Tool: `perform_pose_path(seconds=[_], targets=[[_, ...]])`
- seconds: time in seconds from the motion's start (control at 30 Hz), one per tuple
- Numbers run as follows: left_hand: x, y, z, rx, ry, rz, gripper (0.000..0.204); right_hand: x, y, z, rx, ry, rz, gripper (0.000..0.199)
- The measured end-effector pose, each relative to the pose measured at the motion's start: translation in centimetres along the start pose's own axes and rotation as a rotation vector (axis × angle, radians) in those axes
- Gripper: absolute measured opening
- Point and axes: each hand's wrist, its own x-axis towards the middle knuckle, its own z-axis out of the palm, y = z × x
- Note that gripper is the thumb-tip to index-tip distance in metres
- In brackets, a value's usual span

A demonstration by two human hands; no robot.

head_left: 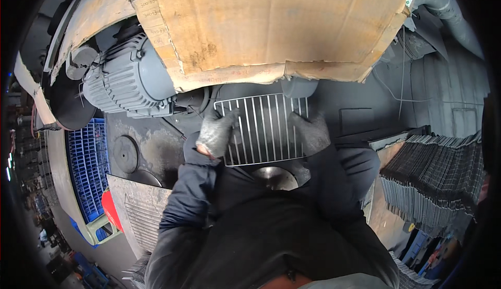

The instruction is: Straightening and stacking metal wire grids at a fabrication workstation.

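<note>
A rectangular wire rack (265, 128) of shiny parallel bars is held in front of my body, over my lap. My left hand (216, 131), in a grey work glove, closes on its left side with the thumb over the bars. On the opposite side my right hand (312, 133), gloved in grey as well, grips the rack's right edge. Fingers of both hands are partly hidden behind the rack. Below it, between my legs, a round shiny metal piece (275, 177) shows in part.
A large cardboard sheet (271, 25) hangs over the far side. Left of it sits a grey ribbed motor (130, 77). Many dark wire racks (430, 177) are stacked at the right. At the left are a blue plastic crate (88, 166) and a board (117, 195) bearing another rack.
</note>
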Motion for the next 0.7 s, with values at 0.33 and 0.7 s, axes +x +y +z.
perform_pose_path(seconds=[0.33, 0.7], targets=[[-0.3, -1.6, 5.5, -0.333, -0.496, -0.247, 0.034, -1.8, -4.9, -8.8, 0.618, -0.145, 0.136, 0.046], [1.5, -3.1, 6.9, 0.134, -0.543, 0.089, 0.027, -0.9, -1.5, -11.8, 0.526, -0.063, 0.138, 0.046]])
